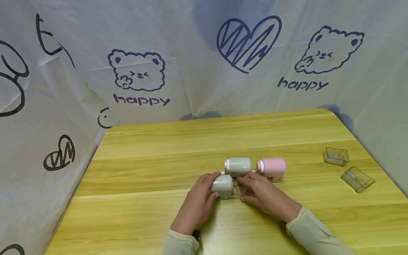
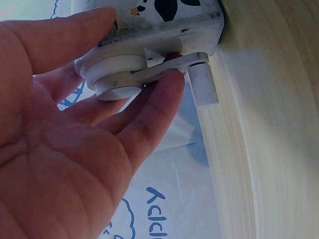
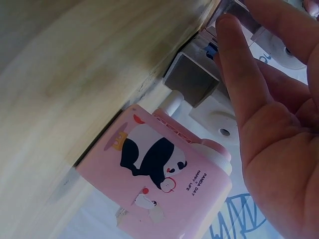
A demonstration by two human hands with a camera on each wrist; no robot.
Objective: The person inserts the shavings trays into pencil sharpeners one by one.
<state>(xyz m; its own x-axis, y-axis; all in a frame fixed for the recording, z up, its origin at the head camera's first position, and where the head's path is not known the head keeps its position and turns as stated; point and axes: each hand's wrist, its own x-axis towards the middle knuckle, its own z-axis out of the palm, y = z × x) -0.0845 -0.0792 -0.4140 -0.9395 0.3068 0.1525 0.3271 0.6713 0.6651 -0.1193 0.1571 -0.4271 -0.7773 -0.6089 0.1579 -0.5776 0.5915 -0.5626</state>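
My left hand (image 1: 197, 202) grips a pale grey hand-crank pencil sharpener (image 1: 222, 184) lying on the table. In the left wrist view, the thumb lies on its printed body (image 2: 164, 27) and a fingertip touches the crank (image 2: 172, 67). At this sharpener's right side, my right hand (image 1: 266, 193) pinches a clear shavings drawer (image 1: 236, 191) between thumb and fingers. A second pale grey sharpener (image 1: 240, 165) is just behind the hands. To its right is a pink sharpener (image 1: 275, 166); its panda print (image 3: 154, 154) shows in the right wrist view.
Two clear drawers (image 1: 336, 156) (image 1: 357, 179) lie near the right edge of the wooden table (image 1: 143, 170). White cloth (image 1: 191, 71) with bear and heart drawings hangs behind the table and along its sides.
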